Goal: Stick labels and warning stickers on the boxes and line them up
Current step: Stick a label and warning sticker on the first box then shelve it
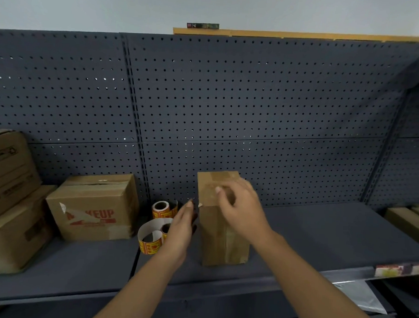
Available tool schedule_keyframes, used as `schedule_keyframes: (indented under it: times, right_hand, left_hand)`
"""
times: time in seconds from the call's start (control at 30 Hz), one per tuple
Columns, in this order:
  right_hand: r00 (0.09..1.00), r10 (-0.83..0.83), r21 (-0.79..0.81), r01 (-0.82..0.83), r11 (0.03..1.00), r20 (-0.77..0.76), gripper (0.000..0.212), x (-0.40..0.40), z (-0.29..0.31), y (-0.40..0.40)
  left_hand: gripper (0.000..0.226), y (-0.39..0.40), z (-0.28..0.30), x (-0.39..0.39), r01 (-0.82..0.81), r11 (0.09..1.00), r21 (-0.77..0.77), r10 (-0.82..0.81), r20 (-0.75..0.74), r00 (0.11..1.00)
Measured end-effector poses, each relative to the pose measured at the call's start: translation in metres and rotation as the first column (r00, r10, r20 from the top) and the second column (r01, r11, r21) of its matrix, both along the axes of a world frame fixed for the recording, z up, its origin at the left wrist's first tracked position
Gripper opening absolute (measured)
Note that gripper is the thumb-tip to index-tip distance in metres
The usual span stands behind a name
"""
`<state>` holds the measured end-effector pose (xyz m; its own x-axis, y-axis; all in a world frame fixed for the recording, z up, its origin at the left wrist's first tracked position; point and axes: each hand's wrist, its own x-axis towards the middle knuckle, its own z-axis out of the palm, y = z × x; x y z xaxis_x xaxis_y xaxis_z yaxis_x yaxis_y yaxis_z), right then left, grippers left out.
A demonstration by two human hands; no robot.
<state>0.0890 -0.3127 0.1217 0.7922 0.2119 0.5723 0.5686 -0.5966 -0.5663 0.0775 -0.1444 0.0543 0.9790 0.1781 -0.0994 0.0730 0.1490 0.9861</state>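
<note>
A tall brown cardboard box (pixel 224 238) stands upright on the dark grey shelf (pixel 320 231), its top sealed with tape. My right hand (pixel 242 208) hovers in front of the box's upper part with fingers loosely curled; it is blurred, and contact with the box is unclear. My left hand (pixel 180 232) is stretched out with straight fingers just left of the box. Two rolls of red-and-yellow warning stickers lie left of that hand: one roll (pixel 162 210) near the back, and a looser roll (pixel 152 238) nearer me with its strip uncurled.
A cardboard box with red print and a peeling label (pixel 93 209) sits left of the rolls. More boxes (pixel 10 198) are stacked at the far left. A perforated back panel (pixel 230 99) rises behind the shelf. Flat cartons (pixel 410 220) lie at the far right.
</note>
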Motion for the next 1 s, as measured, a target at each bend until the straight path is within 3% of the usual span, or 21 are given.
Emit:
schedule_keyframes:
  times: [0.13, 0.23, 0.3, 0.37, 0.47, 0.63, 0.77, 0.87, 0.93, 1.0]
  right_hand:
    - [0.988, -0.129, 0.316, 0.15, 0.937, -0.088, 0.015, 0.014, -0.01, -0.031]
    - [0.966, -0.097, 0.485, 0.205, 0.85, -0.239, 0.018, 0.02, -0.029, -0.048]
    - [0.952, -0.031, 0.547, 0.202, 0.812, -0.306, 0.025, 0.026, -0.05, -0.059]
    - [0.917, 0.113, 0.566, 0.135, 0.814, -0.382, 0.04, 0.027, -0.068, -0.065]
    - [0.828, 0.286, 0.534, 0.018, 0.845, -0.482, 0.058, 0.024, -0.087, -0.072]
    - [0.764, 0.363, 0.408, -0.144, 0.902, -0.533, 0.047, 0.01, -0.092, -0.067]
    - [0.821, 0.359, 0.478, -0.121, 0.87, -0.445, 0.065, 0.005, -0.091, -0.06]
    - [0.885, 0.304, 0.48, -0.107, 0.87, -0.353, 0.056, 0.002, -0.08, -0.06]
    - [0.948, 0.181, 0.337, -0.085, 0.938, -0.263, 0.061, 0.006, -0.074, -0.062]
    - [0.981, 0.027, 0.068, -0.014, 0.998, -0.19, 0.075, 0.016, -0.075, -0.066]
  left_hand:
    - [0.02, -0.001, 0.027, 0.004, -0.126, 0.989, 0.082, 0.121, 0.064, 0.991]
    - [0.025, -0.011, 0.053, 0.001, -0.116, 0.974, 0.196, 0.084, 0.167, 0.982]
    - [0.032, -0.019, 0.065, 0.002, -0.034, 0.953, 0.302, -0.006, 0.132, 0.991]
    - [0.06, -0.023, 0.072, 0.004, 0.057, 0.928, 0.368, -0.078, 0.043, 0.996]
    - [0.084, -0.024, 0.073, 0.008, 0.138, 0.887, 0.441, -0.127, -0.053, 0.99]
    - [0.07, -0.025, 0.069, 0.012, 0.115, 0.863, 0.491, -0.116, -0.029, 0.993]
    - [0.059, -0.019, 0.059, 0.014, 0.042, 0.935, 0.353, -0.062, 0.045, 0.997]
    - [0.044, -0.016, 0.049, 0.009, -0.009, 0.983, 0.183, 0.011, -0.008, 1.0]
    - [0.037, -0.014, 0.042, 0.005, -0.034, 0.994, 0.108, 0.041, -0.069, 0.997]
    - [0.036, -0.009, 0.03, 0.003, -0.036, 0.996, 0.086, 0.046, -0.123, 0.991]
